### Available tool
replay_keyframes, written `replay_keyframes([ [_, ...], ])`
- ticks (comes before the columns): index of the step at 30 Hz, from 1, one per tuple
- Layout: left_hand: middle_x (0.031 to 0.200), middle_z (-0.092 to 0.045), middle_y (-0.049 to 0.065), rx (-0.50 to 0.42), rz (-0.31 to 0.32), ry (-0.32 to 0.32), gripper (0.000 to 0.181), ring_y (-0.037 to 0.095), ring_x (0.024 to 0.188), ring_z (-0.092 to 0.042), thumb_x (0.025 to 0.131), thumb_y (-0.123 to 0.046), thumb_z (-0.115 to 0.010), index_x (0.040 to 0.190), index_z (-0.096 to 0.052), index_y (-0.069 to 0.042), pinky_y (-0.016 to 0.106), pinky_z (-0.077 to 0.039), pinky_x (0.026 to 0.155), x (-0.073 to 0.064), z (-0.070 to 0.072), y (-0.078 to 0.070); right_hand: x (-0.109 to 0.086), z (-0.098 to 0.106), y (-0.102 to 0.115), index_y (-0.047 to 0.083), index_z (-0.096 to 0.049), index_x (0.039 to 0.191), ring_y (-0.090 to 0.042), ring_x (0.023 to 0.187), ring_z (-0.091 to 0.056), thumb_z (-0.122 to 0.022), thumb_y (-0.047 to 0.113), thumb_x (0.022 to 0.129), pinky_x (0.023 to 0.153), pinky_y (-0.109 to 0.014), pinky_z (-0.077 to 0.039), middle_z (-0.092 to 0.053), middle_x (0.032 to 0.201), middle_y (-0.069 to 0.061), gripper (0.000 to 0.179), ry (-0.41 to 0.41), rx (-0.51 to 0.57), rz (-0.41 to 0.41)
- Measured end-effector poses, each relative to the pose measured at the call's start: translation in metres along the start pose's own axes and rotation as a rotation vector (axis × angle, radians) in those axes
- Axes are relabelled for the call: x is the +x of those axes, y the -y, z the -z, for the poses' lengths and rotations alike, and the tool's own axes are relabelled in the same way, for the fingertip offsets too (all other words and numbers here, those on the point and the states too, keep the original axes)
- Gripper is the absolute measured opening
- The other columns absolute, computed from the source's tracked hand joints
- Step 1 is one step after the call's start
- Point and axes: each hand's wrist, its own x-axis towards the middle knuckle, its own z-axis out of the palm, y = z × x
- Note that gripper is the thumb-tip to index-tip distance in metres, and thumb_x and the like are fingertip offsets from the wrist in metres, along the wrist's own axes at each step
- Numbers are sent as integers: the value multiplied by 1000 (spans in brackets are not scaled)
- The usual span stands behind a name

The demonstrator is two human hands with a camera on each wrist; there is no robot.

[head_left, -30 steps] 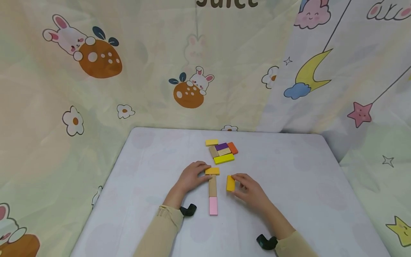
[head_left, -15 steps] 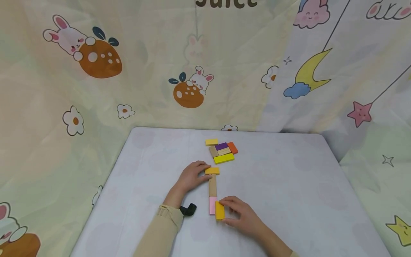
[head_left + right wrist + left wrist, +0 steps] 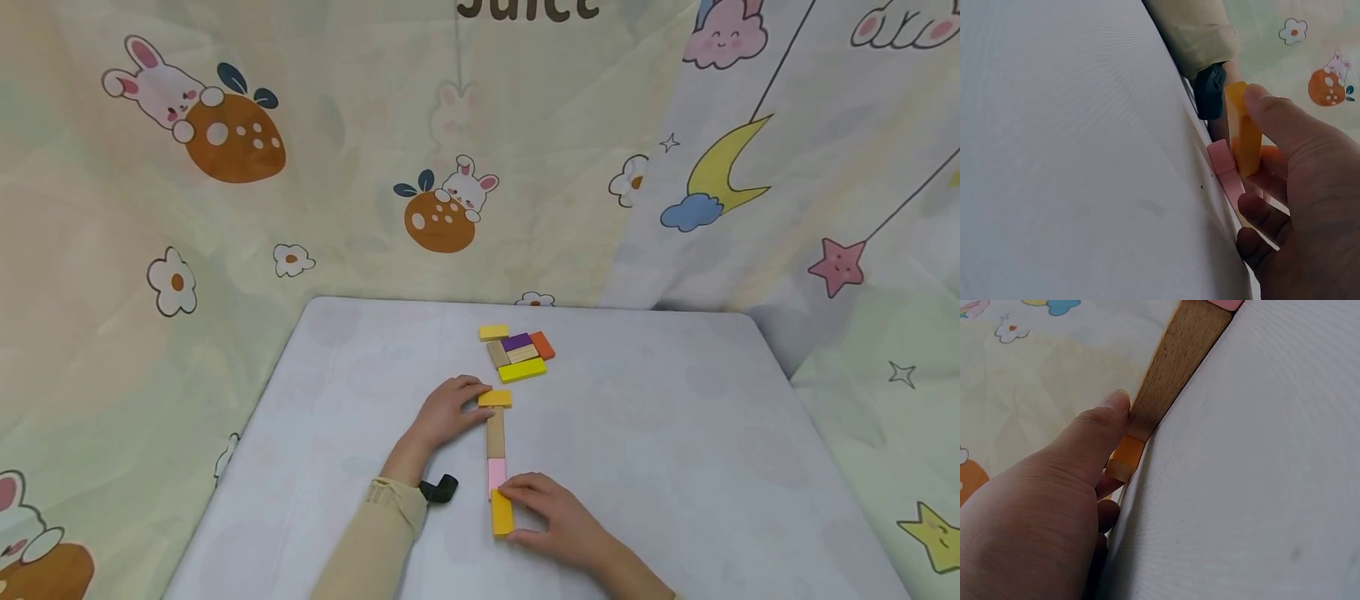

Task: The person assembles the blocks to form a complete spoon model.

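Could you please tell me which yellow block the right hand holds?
The nearer amber block, pinched by the right hand above the table. The left hand holds the farther amber block; a bright-yellow block and a pale-yellow block lie beyond.

The left hand (image 3: 447, 412) pinches farther forward than the right hand (image 3: 558, 520), also pinching.

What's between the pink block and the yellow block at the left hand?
Just the tan block, running from pink block to yellow block; shows in head and left wrist views.
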Motion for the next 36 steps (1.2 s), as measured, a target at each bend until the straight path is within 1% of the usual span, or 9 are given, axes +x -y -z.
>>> replay_keyframes([
  [4,135,-58,-5,-12,-3,0,56,18,126,-53,90,-65,-57,136,-60,-33,40,-44,110,0,1,0,-1,-4,1,34,-58,136,-4,118,-55,-68,55,87,99,-30,-52,-55,133,19,54,-26,-34,62],
  [7,135,-58,-6,-4,-10,-1,56,17,126,-53,90,-65,-56,136,-59,-33,39,-44,110,0,2,0,-2,-6,1,31,-60,133,-4,116,-55,-70,53,87,98,-29,-52,-55,133,19,53,-43,-57,112],
  [12,135,-58,-6,-1,-13,-9,54,17,126,-53,91,-61,-59,136,-60,-33,39,-44,110,0,2,-1,-1,-8,1,27,-63,127,-4,117,-54,-71,53,86,99,-30,-51,-56,131,16,49,-64,-85,153],
  [16,134,-59,-5,-1,-18,-14,53,17,125,-54,91,-60,-60,136,-60,-32,39,-44,109,0,2,-1,1,-9,0,24,-65,122,-6,117,-54,-72,52,86,100,-32,-51,-56,129,12,47,-56,-95,178],
  [20,134,-59,-5,2,-20,-15,53,17,125,-54,91,-61,-59,135,-60,-32,39,-45,109,-1,2,-2,1,-10,-1,27,-62,130,-6,118,-52,-70,54,87,99,-33,-50,-54,130,14,52,-30,-120,172],
  [23,134,-59,-5,-1,-16,-12,54,18,125,-54,90,-61,-59,135,-61,-32,40,-45,109,-1,2,-2,1,-11,-4,30,-58,136,-7,119,-51,-69,53,88,98,-33,-49,-52,131,13,54,-23,-137,200],
  [27,134,-58,-5,2,-7,-5,54,17,126,-54,90,-62,-59,136,-60,-33,40,-44,109,-1,1,-1,2,-14,-7,30,-59,136,-7,118,-51,-69,50,89,96,-31,-49,-52,131,11,52,-39,-159,261],
  [31,134,-59,-5,5,-10,-6,54,18,126,-54,91,-61,-59,136,-60,-33,40,-44,109,-1,1,-1,1,-16,-9,30,-60,135,-5,118,-50,-69,50,89,96,-30,-49,-51,132,12,51,-47,-157,267],
  [36,134,-59,-5,4,-22,-18,54,18,124,-55,91,-61,-59,135,-60,-32,41,-45,108,0,0,0,1,-14,-8,26,-61,134,-9,117,-51,-71,46,89,96,-32,-49,-53,131,8,51,-68,-146,298],
])
